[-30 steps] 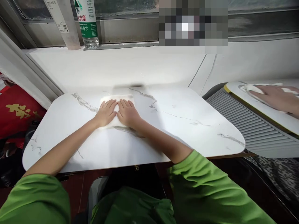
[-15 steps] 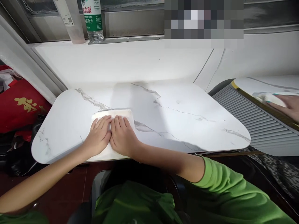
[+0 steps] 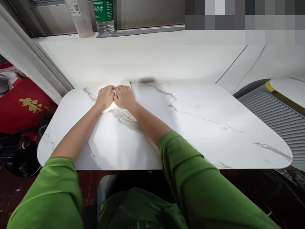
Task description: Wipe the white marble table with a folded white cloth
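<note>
Both hands press side by side on a white cloth (image 3: pixel 114 106) near the far edge of a white marble-patterned table (image 3: pixel 205 136), close to the wall. My left hand (image 3: pixel 105 97) bends its fingers over the cloth. Beside it, thumb against thumb, my right hand (image 3: pixel 125 96) has its fingers curled down on the same cloth. Most of the cloth lies hidden under the hands; a strip of it shows on the right and along the near side. Both forearms stretch forward across the table.
On the sill behind stand a green-labelled water bottle (image 3: pixel 105 19) and a translucent cup (image 3: pixel 81 20). A red bag (image 3: pixel 22 105) lies at the left. Right of the table is a grey ribbed panel (image 3: pixel 274 109) beside another white tabletop (image 3: pixel 290 90).
My hands have pushed the cloth from the table's near edge to its far edge by the wall, and the fingers now bend more. The other person's hand on the right has left the view.
</note>
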A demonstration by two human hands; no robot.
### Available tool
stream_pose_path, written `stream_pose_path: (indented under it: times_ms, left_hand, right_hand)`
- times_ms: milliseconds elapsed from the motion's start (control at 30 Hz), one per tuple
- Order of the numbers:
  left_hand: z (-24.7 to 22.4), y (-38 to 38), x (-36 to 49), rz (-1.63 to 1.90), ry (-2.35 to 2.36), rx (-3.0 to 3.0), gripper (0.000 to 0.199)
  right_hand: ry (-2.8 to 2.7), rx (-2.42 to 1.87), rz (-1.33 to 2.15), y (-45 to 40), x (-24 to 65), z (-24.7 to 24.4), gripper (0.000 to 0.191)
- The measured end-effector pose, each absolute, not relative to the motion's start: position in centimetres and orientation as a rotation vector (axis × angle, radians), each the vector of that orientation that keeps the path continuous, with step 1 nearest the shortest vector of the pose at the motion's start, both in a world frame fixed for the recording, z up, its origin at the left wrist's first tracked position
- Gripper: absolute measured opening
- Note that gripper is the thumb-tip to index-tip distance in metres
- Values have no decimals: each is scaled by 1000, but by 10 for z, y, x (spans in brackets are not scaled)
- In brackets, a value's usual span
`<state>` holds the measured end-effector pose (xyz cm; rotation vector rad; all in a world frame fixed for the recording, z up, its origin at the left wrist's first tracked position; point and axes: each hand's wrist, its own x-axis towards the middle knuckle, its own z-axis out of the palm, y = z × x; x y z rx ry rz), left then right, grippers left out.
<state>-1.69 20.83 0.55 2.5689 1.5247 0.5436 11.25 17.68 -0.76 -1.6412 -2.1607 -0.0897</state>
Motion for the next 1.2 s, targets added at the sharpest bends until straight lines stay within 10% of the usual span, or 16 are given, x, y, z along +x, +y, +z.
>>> stream_pose_path:
  times_ms: [1200]
  left_hand:
    - [12, 33, -105, 341, 1468, 2624, 50]
  right_hand:
    - [-2368, -1438, -34, 11, 52, -3, 58]
